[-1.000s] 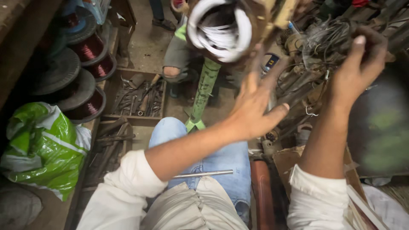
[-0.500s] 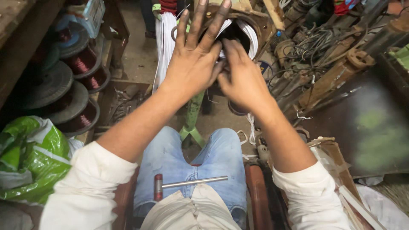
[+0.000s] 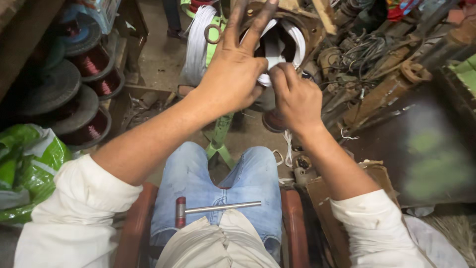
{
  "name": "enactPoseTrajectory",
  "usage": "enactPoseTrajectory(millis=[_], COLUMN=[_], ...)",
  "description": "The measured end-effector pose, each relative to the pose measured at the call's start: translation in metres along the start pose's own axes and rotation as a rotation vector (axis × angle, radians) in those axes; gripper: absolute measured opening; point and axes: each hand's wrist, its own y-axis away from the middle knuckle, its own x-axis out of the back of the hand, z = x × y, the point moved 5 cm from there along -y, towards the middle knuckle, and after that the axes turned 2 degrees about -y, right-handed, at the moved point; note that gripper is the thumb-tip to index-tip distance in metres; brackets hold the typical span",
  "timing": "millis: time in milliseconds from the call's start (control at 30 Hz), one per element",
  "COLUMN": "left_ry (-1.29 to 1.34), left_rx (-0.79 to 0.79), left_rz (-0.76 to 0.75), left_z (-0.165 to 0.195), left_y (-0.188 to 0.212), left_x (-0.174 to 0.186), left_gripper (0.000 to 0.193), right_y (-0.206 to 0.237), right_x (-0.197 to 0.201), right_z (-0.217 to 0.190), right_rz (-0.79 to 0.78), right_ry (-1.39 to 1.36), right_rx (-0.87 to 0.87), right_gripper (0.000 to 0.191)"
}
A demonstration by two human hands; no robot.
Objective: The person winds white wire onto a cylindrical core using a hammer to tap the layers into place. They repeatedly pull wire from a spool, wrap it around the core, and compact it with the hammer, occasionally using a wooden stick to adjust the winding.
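White insulating strips (image 3: 290, 37) line the round opening of a rusty motor stator housing (image 3: 307, 25) at the top centre, straight ahead of the seated person's knees. The left hand (image 3: 233, 74) lies over the opening's near rim, two fingers stretched up across it and the thumb bent in toward a white strip. The right hand (image 3: 296, 97) sits just beside it, touching it, fingers curled and pinching that same white piece at the lower rim; how firmly it grips cannot be told.

To the left of the housing hangs a bundle of white strips (image 3: 198, 42), with a small metal ring (image 3: 213, 33) close to the left fingers. Further left, spools of copper wire (image 3: 91, 62) are stacked by a green plastic bag (image 3: 27, 164). On the right, tangled wires (image 3: 364, 49) and rusty metal parts (image 3: 396, 79) crowd close to the housing, with a dark metal plate (image 3: 426, 154) near the right forearm. A hammer (image 3: 213, 208) rests across the lap. Open floor (image 3: 153, 54) shows only at the upper left; a green strap (image 3: 218, 139) runs down between the knees.
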Motion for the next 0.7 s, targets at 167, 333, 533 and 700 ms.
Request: enactPoseTrajectory(millis=[167,333,533,700], left_ry=[0.048,-0.078,-0.124,-0.23], left_rx=[-0.015,0.038,0.397,0.535], left_rz=[0.013,0.142,0.42,0.438], left_z=[-0.005,-0.008,-0.015,-0.006], left_y=[0.013,0.026,0.025,0.018], left_x=[-0.003,-0.024,-0.053,-0.069], left_gripper=[0.034,0.039,0.081,0.088], right_y=[0.008,0.011,0.014,0.02], right_x=[-0.009,-0.013,-0.023,-0.021], right_z=[0.009,0.025,0.027,0.025], right_rz=[0.066,0.046,-0.075,-0.049], right_ry=[-0.019,0.136,0.232,0.163], right_rx=[0.057,0.206,0.168,0.081], right_gripper=[0.04,0.033,0.027,0.033])
